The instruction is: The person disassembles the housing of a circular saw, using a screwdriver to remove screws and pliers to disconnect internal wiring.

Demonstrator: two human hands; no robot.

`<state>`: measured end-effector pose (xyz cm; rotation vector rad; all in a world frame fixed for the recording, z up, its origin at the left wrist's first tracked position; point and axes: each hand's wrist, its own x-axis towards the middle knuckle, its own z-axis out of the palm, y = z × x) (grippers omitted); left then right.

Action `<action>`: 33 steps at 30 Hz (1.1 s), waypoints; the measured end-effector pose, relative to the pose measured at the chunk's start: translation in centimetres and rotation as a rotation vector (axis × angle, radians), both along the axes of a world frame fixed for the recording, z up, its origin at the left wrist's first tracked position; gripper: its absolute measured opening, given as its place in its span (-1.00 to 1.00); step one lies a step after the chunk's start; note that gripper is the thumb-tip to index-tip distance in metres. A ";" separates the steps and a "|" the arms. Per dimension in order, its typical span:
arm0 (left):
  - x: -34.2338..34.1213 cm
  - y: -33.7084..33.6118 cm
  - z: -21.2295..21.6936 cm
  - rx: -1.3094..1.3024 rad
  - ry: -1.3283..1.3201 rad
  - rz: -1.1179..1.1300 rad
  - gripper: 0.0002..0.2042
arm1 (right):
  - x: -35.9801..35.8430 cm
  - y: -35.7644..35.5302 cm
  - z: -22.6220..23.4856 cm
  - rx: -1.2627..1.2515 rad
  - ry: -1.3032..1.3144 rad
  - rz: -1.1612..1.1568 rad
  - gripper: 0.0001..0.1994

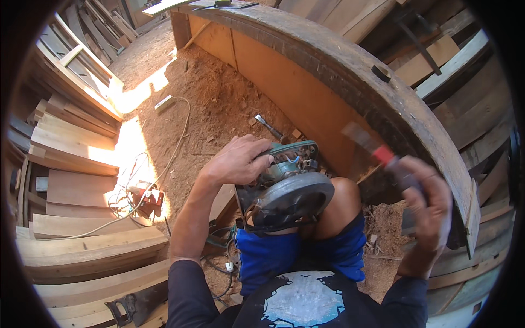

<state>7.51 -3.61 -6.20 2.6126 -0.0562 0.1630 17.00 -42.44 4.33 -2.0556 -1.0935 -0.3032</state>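
Note:
A green circular saw (295, 195) with a round grey blade guard rests on my lap, its blue wire showing near the top. My left hand (240, 158) is closed around the saw's green handle at its upper left. To the right of the saw, my right hand (427, 199) grips what looks like a paintbrush (384, 156) with a red collar. The brush end points up and left toward the bench and is blurred by motion. It is apart from the saw. Ahead of the saw, a chisel-like tool (268, 127) with a metal blade lies on the sawdust.
A long wooden workbench (328, 52) curves across the front and right. Stacked boards (82, 246) line the left, with a handsaw (134, 309) on them. A red power tool (146, 198) and a pale cord (183, 131) lie on the sawdust-covered floor.

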 end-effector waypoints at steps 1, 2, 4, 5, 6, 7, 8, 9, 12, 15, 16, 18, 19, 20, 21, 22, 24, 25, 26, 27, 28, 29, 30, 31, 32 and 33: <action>0.1 0.0 0.2 0.002 0.002 0.000 -0.61 | -0.9 0.9 0.0 -0.050 0.145 0.131 -0.61; 0.0 0.3 0.1 -0.018 0.045 -0.008 -0.62 | -1.0 2.2 -0.4 -0.158 0.136 0.210 -0.61; -0.1 0.3 0.1 -0.037 0.096 -0.019 -0.63 | -0.7 4.0 -1.9 -0.264 0.132 0.287 -0.61; -0.1 0.1 0.4 -0.033 0.108 -0.017 -0.65 | -0.6 4.7 -2.7 -0.242 0.108 0.298 -0.62; -0.1 -0.1 0.5 -0.028 0.121 -0.014 -0.67 | -0.5 5.2 -3.1 -0.220 0.084 0.310 -0.63; -0.2 -0.2 0.4 -0.027 0.121 -0.013 -0.67 | -0.6 5.4 -3.0 -0.219 0.084 0.311 -0.63; -0.5 -0.4 0.1 -0.001 0.080 0.003 -0.67 | -0.6 5.7 -2.9 -0.241 0.080 0.310 -0.65; -0.8 -0.5 -0.1 0.025 0.039 0.018 -0.67 | -0.6 6.0 -2.8 -0.262 0.076 0.309 -0.66; -1.0 -0.4 -0.3 -0.061 0.032 0.014 -0.65 | -0.9 6.7 -2.5 -0.312 0.043 0.276 -0.67; -0.7 -0.5 -0.6 -0.104 0.069 0.039 -0.62 | -1.0 7.2 -2.3 -0.369 -0.008 0.263 -0.67; -0.6 -0.5 -0.7 -0.106 0.068 0.041 -0.62 | -1.0 7.4 -2.4 -0.371 -0.009 0.265 -0.67; -0.4 -0.7 -0.7 -0.145 0.109 0.067 -0.61 | -0.8 7.7 -2.8 -0.338 -0.027 0.279 -0.66; -0.3 -0.6 -0.6 -0.147 0.108 0.067 -0.61 | -0.8 7.7 -2.7 -0.340 -0.028 0.280 -0.66; -0.3 -0.5 -0.6 -0.145 0.111 0.057 -0.61 | -0.8 7.8 -2.8 -0.338 -0.024 0.278 -0.66; -0.3 -0.4 -0.6 -0.142 0.113 0.046 -0.61 | -0.8 7.8 -2.8 -0.337 -0.021 0.276 -0.65; -0.2 -0.3 -0.6 -0.143 0.114 0.048 -0.61 | -0.8 7.9 -2.9 -0.337 -0.021 0.278 -0.65; -0.1 -0.1 -0.8 -0.213 0.115 0.022 -0.61 | -0.8 7.9 -3.0 -0.337 -0.035 0.271 -0.65; 0.0 -0.1 -0.6 -0.214 0.115 0.022 -0.61 | -0.9 7.9 -3.0 -0.337 -0.034 0.271 -0.65; -0.1 -0.2 -0.1 -0.236 0.135 0.027 -0.62 | -1.1 7.9 -2.9 -0.351 -0.045 0.260 -0.65; -0.1 -0.2 0.1 -0.259 0.154 0.033 -0.62 | -1.2 7.9 -2.9 -0.364 -0.057 0.248 -0.64; -0.1 -0.2 -0.2 -0.259 0.156 0.033 -0.62 | -1.4 7.9 -3.0 -0.364 -0.055 0.249 -0.64; -0.1 -0.1 -0.5 -0.236 0.111 0.031 -0.62 | -1.7 8.0 -3.0 -0.367 -0.101 0.251 -0.63; -0.1 -0.1 -0.7 -0.214 0.066 0.028 -0.62 | -1.9 8.0 -2.9 -0.371 -0.146 0.253 -0.62; -0.1 -0.2 -0.8 -0.214 0.065 0.024 -0.62 | -2.0 8.0 -2.9 -0.372 -0.148 0.249 -0.62; -0.1 -0.2 -0.8 -0.245 0.061 0.038 -0.61 | -2.0 8.1 -2.9 -0.384 -0.194 0.269 -0.61; -0.1 -0.2 -0.8 -0.275 0.058 0.052 -0.61 | -2.0 8.1 -2.8 -0.397 -0.241 0.288 -0.61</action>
